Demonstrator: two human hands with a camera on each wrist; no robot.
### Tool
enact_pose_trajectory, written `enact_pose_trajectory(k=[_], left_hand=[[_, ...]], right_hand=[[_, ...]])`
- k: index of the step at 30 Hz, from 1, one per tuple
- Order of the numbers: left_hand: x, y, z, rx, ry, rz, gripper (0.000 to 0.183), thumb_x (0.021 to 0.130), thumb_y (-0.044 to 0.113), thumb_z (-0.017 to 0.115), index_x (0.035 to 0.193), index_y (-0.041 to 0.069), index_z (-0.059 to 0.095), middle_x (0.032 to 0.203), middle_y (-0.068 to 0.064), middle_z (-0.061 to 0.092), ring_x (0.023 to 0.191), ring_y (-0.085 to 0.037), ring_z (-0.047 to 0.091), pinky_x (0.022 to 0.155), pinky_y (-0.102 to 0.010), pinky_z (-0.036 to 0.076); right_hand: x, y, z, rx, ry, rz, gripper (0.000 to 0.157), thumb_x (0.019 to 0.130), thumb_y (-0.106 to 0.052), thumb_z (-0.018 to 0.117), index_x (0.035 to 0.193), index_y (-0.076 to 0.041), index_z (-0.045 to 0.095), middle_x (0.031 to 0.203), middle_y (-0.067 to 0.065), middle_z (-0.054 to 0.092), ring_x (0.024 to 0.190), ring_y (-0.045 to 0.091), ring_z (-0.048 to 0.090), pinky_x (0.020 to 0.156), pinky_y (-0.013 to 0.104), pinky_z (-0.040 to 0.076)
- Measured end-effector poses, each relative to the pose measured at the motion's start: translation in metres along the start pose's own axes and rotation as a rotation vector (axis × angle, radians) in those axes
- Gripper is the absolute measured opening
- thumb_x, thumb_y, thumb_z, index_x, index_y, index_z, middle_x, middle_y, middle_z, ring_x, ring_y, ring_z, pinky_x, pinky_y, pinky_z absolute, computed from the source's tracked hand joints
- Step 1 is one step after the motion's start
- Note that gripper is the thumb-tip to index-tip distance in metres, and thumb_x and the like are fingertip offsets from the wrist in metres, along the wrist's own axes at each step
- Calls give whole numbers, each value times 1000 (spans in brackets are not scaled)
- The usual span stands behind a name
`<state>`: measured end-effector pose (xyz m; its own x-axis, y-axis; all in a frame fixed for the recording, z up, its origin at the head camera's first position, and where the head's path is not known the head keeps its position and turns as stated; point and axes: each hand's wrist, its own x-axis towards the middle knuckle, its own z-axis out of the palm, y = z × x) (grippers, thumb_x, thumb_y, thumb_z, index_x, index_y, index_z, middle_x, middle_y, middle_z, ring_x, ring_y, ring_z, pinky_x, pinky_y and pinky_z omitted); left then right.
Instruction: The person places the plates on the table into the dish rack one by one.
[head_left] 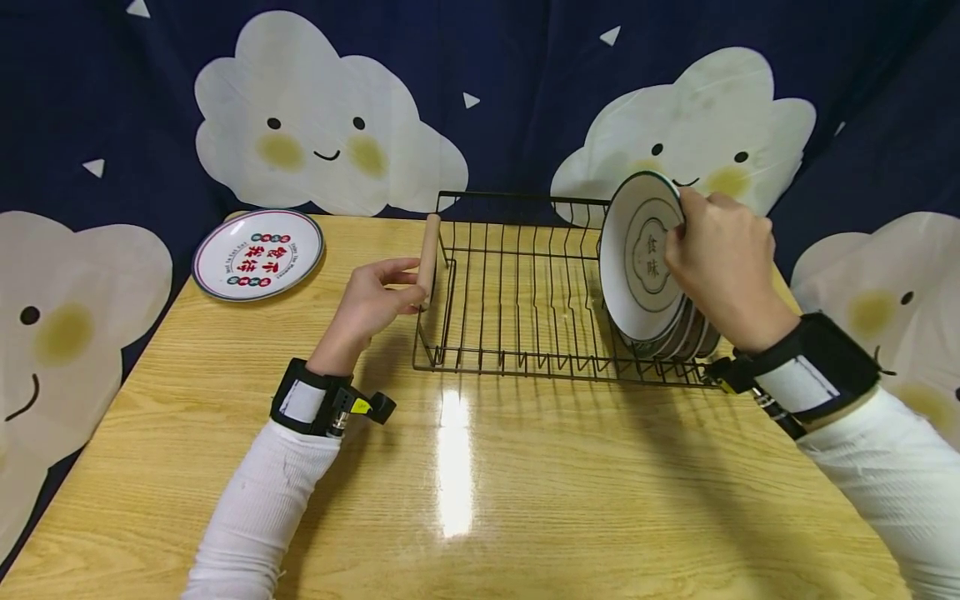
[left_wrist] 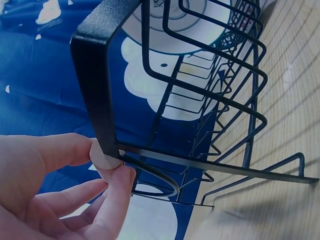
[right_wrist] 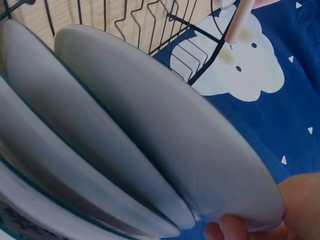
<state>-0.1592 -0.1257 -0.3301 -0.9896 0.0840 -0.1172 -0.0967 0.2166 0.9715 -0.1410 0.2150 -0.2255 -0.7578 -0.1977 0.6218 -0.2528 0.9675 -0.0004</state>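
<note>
A black wire dish rack (head_left: 525,373) stands on the table with a pale wooden handle (head_left: 428,254) at its left end. My left hand (head_left: 377,300) pinches that handle between thumb and fingers, as the left wrist view shows closely. At the right end, my right hand (head_left: 726,258) grips the upper rim of a white plate (head_left: 626,267) with a dark rim line and characters at its centre. The plate stands tilted on edge in the rack. Several more plates (head_left: 686,333) lean upright beside it; in the right wrist view their pale sides (right_wrist: 90,120) line up closely.
Another white plate (head_left: 258,254) with red characters and a blue rim lies flat at the table's back left. The wooden table (head_left: 525,483) runs up to a dark blue curtain (head_left: 510,150) printed with white clouds behind the rack.
</note>
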Motion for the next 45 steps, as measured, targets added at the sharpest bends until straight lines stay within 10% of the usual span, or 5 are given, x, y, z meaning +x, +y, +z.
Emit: enact_pose_trajectory(k=[45], left_hand=[[1, -2, 0, -27, -1, -7, 47, 84, 2, 61, 130, 5, 52, 116, -18, 54, 97, -24, 59, 70, -27, 56]], right_hand=[[0, 7, 20, 34, -29, 57, 25, 74, 2, 51, 96, 10, 60, 84, 27, 57, 65, 49, 52, 50, 60, 40]])
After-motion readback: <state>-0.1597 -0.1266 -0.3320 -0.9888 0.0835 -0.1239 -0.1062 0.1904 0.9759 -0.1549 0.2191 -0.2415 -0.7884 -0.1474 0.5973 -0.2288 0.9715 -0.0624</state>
